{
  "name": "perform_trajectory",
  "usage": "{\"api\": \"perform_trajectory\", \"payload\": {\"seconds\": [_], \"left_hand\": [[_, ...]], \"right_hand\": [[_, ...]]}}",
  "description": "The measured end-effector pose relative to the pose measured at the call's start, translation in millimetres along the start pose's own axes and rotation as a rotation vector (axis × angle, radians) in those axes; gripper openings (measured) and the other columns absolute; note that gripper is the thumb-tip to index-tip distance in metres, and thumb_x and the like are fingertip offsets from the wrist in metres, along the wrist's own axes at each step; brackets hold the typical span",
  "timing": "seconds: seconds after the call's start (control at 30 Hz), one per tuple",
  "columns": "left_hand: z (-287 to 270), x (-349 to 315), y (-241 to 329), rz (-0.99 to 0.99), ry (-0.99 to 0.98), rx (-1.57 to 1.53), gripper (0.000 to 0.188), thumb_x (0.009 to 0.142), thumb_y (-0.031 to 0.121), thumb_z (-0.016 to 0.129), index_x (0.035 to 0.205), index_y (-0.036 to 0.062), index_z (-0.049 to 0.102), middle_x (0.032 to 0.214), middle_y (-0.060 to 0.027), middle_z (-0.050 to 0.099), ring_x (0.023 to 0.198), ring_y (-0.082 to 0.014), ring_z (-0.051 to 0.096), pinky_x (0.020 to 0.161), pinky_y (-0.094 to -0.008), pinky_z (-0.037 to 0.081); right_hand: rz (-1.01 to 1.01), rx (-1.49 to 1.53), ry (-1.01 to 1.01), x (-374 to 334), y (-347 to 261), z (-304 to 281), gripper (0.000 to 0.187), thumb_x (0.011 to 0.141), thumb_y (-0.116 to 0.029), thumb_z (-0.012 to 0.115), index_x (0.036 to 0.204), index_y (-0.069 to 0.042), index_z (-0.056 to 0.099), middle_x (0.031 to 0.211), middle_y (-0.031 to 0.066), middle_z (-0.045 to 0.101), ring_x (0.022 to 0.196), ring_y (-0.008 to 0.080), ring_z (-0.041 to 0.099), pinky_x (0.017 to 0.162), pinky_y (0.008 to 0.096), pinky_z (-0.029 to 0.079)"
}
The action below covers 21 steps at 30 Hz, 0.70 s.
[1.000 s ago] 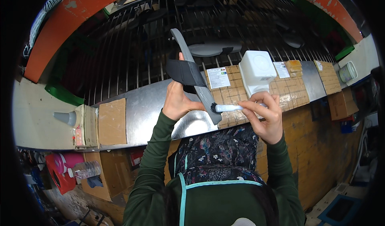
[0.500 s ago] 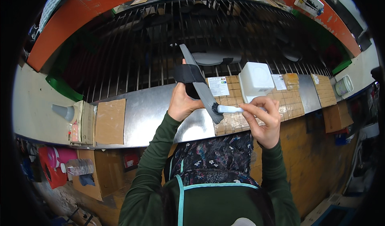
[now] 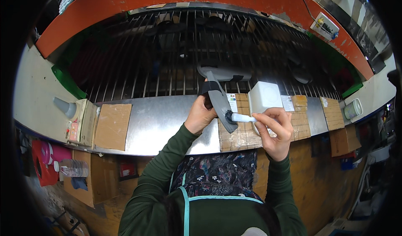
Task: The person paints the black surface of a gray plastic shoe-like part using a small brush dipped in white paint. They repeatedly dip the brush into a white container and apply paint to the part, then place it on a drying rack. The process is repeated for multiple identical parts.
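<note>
My left hand (image 3: 200, 118) grips a grey slide sandal (image 3: 219, 103) with a dark strap (image 3: 210, 87), its sole tilted up on edge over the bench. Between the fingertips and thumb of my right hand (image 3: 275, 131) is the pale handle of a small brush (image 3: 243, 117). Its dark bristles press against the sole near the lower end. Just behind my right hand stands a white plastic container (image 3: 265, 97). A second grey sandal (image 3: 229, 73) lies on the bars beyond, partly covered by the held one.
Dark metal bars (image 3: 142, 74) stretch beyond the steel bench edge (image 3: 167, 123), with more footwear on them. Cardboard (image 3: 113, 127) and a box with a grey cone-shaped cup (image 3: 64, 107) are at left. A yellowish block (image 3: 300, 101) and a white-green tub (image 3: 353, 109) are at right.
The sandal and my left hand have shifted right and nearer in the picture, and the sole has turned more face-up. The brush stays against it. The whole view has also shifted slightly.
</note>
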State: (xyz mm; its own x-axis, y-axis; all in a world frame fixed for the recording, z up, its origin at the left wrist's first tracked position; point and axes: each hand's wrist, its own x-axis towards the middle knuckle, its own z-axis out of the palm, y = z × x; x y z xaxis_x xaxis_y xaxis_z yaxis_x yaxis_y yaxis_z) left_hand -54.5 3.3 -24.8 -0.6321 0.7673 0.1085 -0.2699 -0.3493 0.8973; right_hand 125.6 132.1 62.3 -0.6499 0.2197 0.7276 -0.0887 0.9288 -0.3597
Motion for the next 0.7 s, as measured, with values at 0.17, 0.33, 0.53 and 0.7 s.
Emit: {"api": "perform_trajectory", "payload": {"seconds": [0.17,0.33,0.53,0.7], "left_hand": [[3.4,-2.5,-4.5,-0.066,-0.114,-0.058,0.081,0.076,0.048,0.075,0.132,0.0014,0.04,0.118,-0.0075,0.058,0.107,-0.0159,0.06,0.089,-0.032,0.053],[9.0,-7.3,-8.0,-0.138,-0.173,-0.15,0.086,0.074,0.059,0.068,0.133,0.0031,0.04,0.12,-0.0089,0.059,0.106,-0.0166,0.062,0.085,-0.032,0.056],[18.8,-10.7,-9.1,-0.287,-0.198,-0.356,0.082,0.077,0.059,0.064,0.133,0.0036,0.04,0.124,-0.0104,0.056,0.108,-0.0189,0.062,0.09,-0.0347,0.056],[22.5,-22.9,-12.7,-0.446,-0.188,-0.422,0.078,0.082,0.057,0.061,0.136,0.0052,0.039,0.125,-0.0114,0.055,0.112,-0.0218,0.06,0.094,-0.0361,0.056]], "right_hand": [[-0.028,0.012,0.009,5.3,-1.2,-2.9,0.026,0.07,-0.005,0.078,0.095,-0.012,0.076,0.083,0.0007,0.062,0.073,0.0145,0.054,0.072,0.0309,0.031],[-0.039,0.026,0.004,9.5,-2.4,-4.6,0.027,0.07,-0.004,0.078,0.095,-0.012,0.076,0.082,0.0009,0.061,0.073,0.0144,0.054,0.073,0.0312,0.031],[-0.048,0.054,0.002,11.4,-1.0,-5.1,0.027,0.07,-0.005,0.078,0.096,-0.012,0.076,0.083,0.0007,0.061,0.072,0.0144,0.051,0.073,0.0316,0.031],[-0.068,0.065,-0.018,11.9,3.6,-5.6,0.027,0.07,-0.006,0.079,0.096,-0.013,0.077,0.083,0.0004,0.061,0.071,0.0142,0.051,0.073,0.0314,0.031]]}}
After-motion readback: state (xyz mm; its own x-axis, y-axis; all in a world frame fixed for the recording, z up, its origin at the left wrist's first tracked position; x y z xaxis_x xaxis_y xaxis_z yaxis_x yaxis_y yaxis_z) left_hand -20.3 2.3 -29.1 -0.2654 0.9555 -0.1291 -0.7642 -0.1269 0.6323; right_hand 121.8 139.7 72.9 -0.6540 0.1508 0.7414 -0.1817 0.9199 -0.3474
